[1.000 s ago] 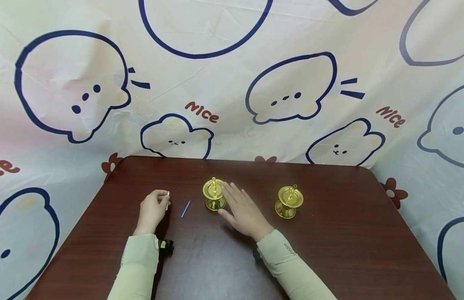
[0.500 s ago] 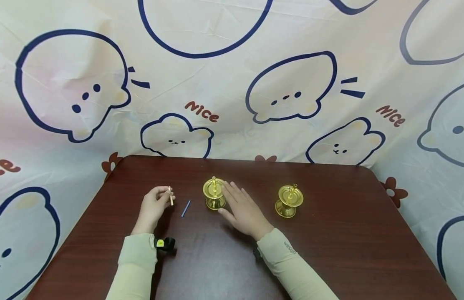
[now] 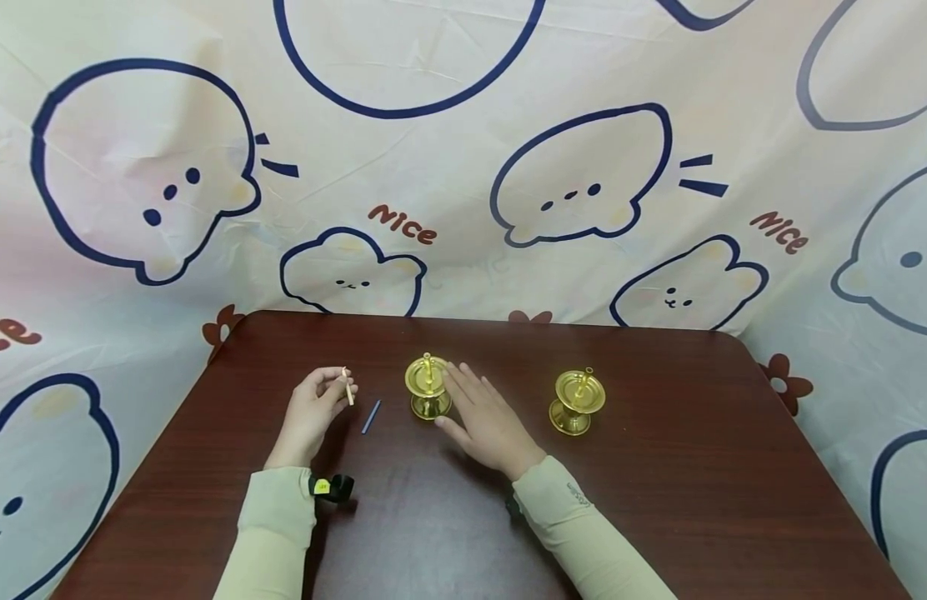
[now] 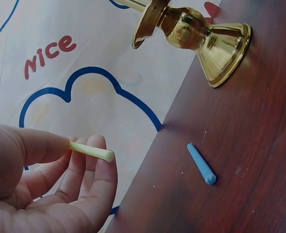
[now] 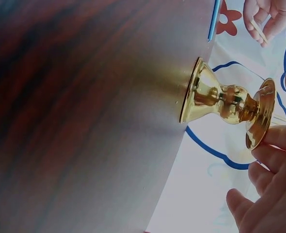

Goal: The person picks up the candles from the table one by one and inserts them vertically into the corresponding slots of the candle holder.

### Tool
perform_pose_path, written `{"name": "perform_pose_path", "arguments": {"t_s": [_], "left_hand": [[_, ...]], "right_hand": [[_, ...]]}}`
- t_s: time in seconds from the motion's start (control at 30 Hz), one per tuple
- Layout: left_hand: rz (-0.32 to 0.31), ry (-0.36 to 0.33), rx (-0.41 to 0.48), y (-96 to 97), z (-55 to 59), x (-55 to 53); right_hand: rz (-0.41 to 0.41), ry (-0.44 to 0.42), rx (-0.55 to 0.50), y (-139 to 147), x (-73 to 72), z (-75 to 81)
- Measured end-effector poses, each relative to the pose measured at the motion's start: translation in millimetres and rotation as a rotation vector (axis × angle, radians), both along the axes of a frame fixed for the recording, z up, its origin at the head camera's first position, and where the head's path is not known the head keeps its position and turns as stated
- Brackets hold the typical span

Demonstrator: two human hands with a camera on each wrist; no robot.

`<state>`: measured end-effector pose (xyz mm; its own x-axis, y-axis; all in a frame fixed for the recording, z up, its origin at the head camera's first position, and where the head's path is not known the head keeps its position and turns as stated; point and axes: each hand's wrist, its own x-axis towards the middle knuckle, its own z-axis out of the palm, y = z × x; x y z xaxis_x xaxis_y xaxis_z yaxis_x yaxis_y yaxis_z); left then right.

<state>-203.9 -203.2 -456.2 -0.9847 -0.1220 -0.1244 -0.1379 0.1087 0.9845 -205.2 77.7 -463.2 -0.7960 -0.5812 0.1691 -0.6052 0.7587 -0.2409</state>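
Between thumb and fingers, my left hand [image 3: 312, 412] pinches a thin pale yellow candle [image 4: 91, 151], raised off the table. A blue candle [image 3: 371, 417] lies on the tabletop just right of that hand. The nearer of two brass candlesticks [image 3: 430, 407] stands upright in the middle, with a dish and a narrow stem on top. My right hand [image 3: 491, 425] is beside it, fingers mostly straight; in the right wrist view its fingertips are right at the dish's rim. The other brass candlestick [image 3: 571, 419] stands upright to the right, apart from both hands.
The dark reddish-brown table [image 3: 681, 483] has rounded far corners. A pale curtain [image 3: 463, 167] printed with blue cartoon outlines hangs behind and along both sides. Black wrist cameras sit at the cuffs, the left one [image 3: 336, 487] showing clearly.
My left hand has risen slightly and moved right, turning so the yellow candle shows more fully. The right hand, both candlesticks and the blue candle stay put.
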Motion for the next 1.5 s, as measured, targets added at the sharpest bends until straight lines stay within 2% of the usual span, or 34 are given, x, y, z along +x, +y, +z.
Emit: {"name": "perform_pose_path", "arguments": {"t_s": [0.63,0.83,1.2,1.5], "left_hand": [[0.025,0.055,0.047,6.7,7.0,-3.1],[0.019,0.086,0.031,12.1,12.1,-2.9],[-0.019,0.141,0.011,24.2,26.1,-6.7],[-0.059,0.175,-0.019,34.7,29.4,-10.6]], "right_hand": [[0.0,0.015,0.033,0.1,1.4,1.3],[0.003,0.022,0.05,0.1,2.3,2.9],[0.009,0.03,0.06,0.4,1.0,2.2],[0.034,0.068,0.058,2.1,1.9,3.7]]}}
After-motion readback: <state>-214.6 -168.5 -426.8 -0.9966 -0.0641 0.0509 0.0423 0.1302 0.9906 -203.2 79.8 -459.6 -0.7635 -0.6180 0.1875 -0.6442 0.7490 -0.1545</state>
